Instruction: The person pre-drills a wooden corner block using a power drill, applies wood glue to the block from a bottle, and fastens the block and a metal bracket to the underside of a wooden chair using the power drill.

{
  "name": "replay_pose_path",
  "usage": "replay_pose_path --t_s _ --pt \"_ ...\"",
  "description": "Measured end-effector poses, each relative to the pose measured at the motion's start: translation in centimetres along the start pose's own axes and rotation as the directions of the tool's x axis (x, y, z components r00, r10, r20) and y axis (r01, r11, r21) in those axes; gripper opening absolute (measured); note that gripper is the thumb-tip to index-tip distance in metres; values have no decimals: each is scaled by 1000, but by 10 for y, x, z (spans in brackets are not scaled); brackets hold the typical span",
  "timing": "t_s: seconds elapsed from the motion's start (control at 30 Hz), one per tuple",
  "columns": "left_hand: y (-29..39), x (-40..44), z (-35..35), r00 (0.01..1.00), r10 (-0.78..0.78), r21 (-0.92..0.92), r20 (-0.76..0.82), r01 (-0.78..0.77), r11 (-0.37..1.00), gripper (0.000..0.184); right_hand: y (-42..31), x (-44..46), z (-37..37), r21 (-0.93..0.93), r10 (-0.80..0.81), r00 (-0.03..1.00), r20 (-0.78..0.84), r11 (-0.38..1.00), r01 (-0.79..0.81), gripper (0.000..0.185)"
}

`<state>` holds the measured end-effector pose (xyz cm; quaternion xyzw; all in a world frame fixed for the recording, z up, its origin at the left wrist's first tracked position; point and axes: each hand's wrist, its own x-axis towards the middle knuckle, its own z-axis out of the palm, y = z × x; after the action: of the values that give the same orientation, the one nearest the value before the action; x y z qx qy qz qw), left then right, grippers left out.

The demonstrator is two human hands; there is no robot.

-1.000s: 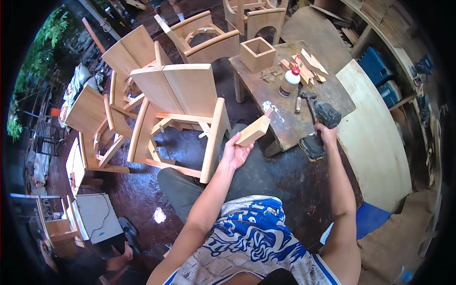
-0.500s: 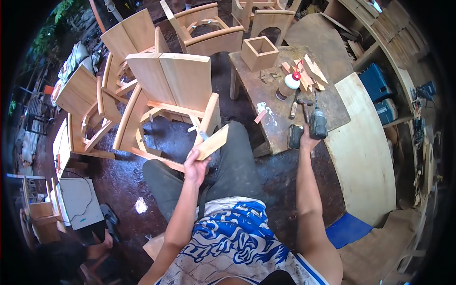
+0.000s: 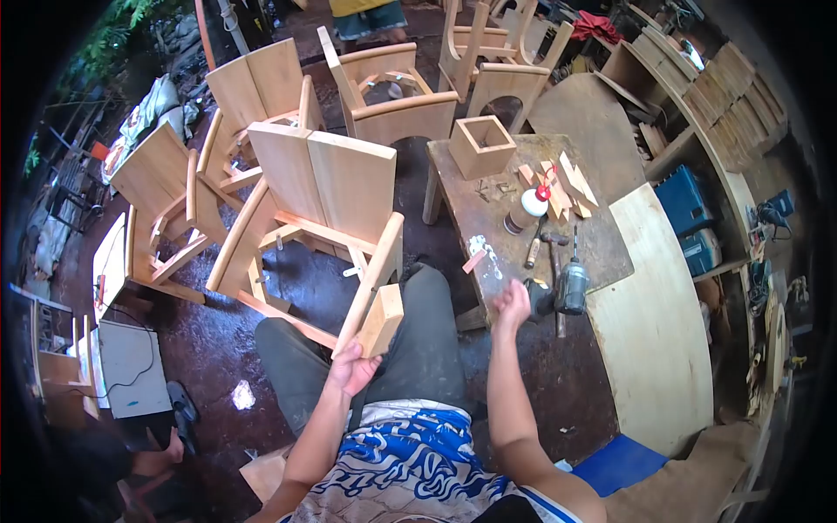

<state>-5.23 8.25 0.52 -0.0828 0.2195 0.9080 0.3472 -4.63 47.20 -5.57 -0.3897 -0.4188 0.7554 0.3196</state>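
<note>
My left grip (image 3: 353,368) is clamped around the lower end of a wood block (image 3: 383,321), which I hold up at a tilt, above my lap and to the left of the desk (image 3: 602,253). The block overlaps the front of a chair (image 3: 349,187) in my view; I cannot tell if the 2 touch. My right grip (image 3: 513,303) is at the desk's near edge with its fingers curled in; I cannot tell whether anything small is between them.

Just beside that grip, a drill (image 3: 572,288) lies at the desk's near edge, its bit pointing toward the far side. A hammer (image 3: 557,261) lies next to it, the handle reaching past the same edge. Farther up the desk are a wooden-handled tool (image 3: 534,250) and a bottle (image 3: 523,213) with a red cap. A pink strip (image 3: 473,261) sits along the desk's left edge, by a white smear (image 3: 484,248). Screws (image 3: 504,188) lie toward the desk's far end, between an open-topped box (image 3: 482,152) at its far left corner and the offcuts (image 3: 575,183) at its far right.

The chair stands left of the desk, with 2 more chairs beyond it on that side. Right of the desk are a pale panel (image 3: 654,322) and, farther out, 2 blue cases (image 3: 684,205). A person in shorts (image 3: 370,26) stands well beyond the desk's far end.
</note>
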Motion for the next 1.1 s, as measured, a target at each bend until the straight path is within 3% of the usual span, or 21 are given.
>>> replay_pose_path --t_s 0.03,0.07,0.1,0.17,0.23,0.27,0.3,0.33,0.4,0.47,0.53,0.63,0.7,0.73,0.77,0.83,0.9,0.93,1.0,1.07,1.1 --pt "-1 0 -1 998 -36 -3 53 36 999 73 -30 9 41 205 241 968 66 946 -250 76" --pt "0 0 -1 996 -48 25 80 47 999 75 -39 37 64 464 368 912 182 785 -410 93" --pt "0 -1 -1 993 -61 49 105 57 997 76 -48 66 80 649 449 831 328 532 -544 109" --pt "6 -10 11 995 -41 79 94 33 996 78 -58 121 107 775 478 768 426 245 -583 127" --pt "10 -17 7 997 -14 98 74 7 995 80 -66 159 134 859 499 797 340 182 -479 120" --pt "13 -22 0 998 -18 109 53 12 994 80 -54 194 136 869 463 820 338 180 -460 118" --pt "14 -28 -5 999 -23 118 25 20 993 81 -52 217 138 854 507 807 303 232 -466 102" --pt "15 -31 -6 999 -5 143 38 0 990 78 -34 255 138 885 436 882 178 321 -338 88" --pt "19 -34 -6 999 34 162 -1 -34 986 75 -26 272 144 863 405 914 36 449 -233 63" --pt "24 -33 1 997 60 233 -43 -49 971 70 -47 246 148 783 393 918 55 554 -284 44" --pt "28 -23 11 995 85 256 -59 -67 964 71 -72 181 150 646 277 932 234 672 -362 43" --pt "25 -1 13 998 57 205 15 -59 977 74 -115 62 154 451 120 851 511 805 -385 50" --pt "22 15 21 995 6 154 97 -21 988 77 -151 -3 160 420 -51 771 635 860 -289 63" --pt "18 21 27 995 -25 136 96 12 991 77 -180 -36 168 406 -143 635 759 867 -289 68" --pt "14 23 30 995 -38 131 97 25 991 77 -199 -52 169 393 -252 672 697 917 -64 74" --pt "7 26 35 967 -50 67 250 35 997 76 -260 -106 171 411 -485 503 715 874 259 82" --pt "-1 22 43 963 -33 103 269 6 995 75 -329 -147 137 580 -855 277 439 505 639 86" --pt "-4 17 49 978 -3 127 209 -24 992 71 -355 -160 119 670 -950 208 233 312 674 88" --pt "-5 8 65 986 91 148 136 -111 983 70 -369 -165 100 834 -970 243 -25 114 540 84" --pt "-8 4 59 982 123 148 141 -144 978 68 -339 -157 101 747 -939 -41 341 245 619 58" --pt "-7 5 55 978 148 166 149 -172 971 67 -307 -160 112 623 -866 53 497 398 673 59"
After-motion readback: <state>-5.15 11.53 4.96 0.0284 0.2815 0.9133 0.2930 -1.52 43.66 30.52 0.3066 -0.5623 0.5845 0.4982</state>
